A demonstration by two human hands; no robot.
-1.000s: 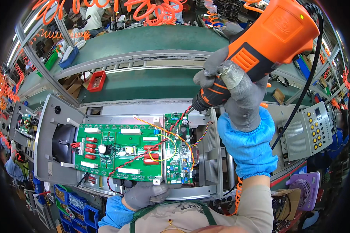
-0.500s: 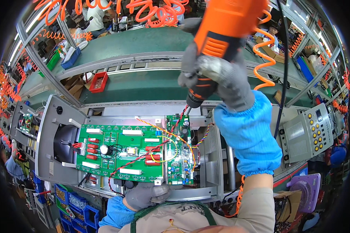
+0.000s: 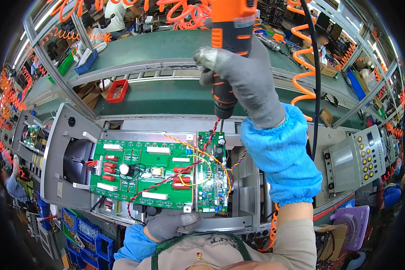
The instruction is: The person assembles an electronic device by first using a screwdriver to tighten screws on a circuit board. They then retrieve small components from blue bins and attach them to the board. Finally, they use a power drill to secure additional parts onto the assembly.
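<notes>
In a grey glove, my right hand (image 3: 256,74) is closed round an orange and black power screwdriver (image 3: 231,33). Its bit points down at the far edge of a narrow green circuit board (image 3: 207,184), by a twisted red and black wire (image 3: 215,128). Whether the tip touches a screw is too small to tell. My left hand (image 3: 172,224), gloved too, is closed at the front edge of the grey metal chassis (image 3: 227,223); what its fingers hold, if anything, is hidden. A larger green board (image 3: 135,157) with red and white parts lies in the chassis, crossed by yellow and red wires.
A red bin (image 3: 117,91) stands beyond the chassis on the green conveyor (image 3: 166,96). Blue bins (image 3: 87,231) of small hardware sit at lower left. A finished-looking grey unit with yellow buttons (image 3: 355,157) and a purple fan (image 3: 350,227) are at right. A black cable (image 3: 318,90) hangs beside my right arm.
My right hand and the power screwdriver have shifted left, and the tool stands more upright. The left hand stays at the chassis edge. The whole view has shifted slightly.
</notes>
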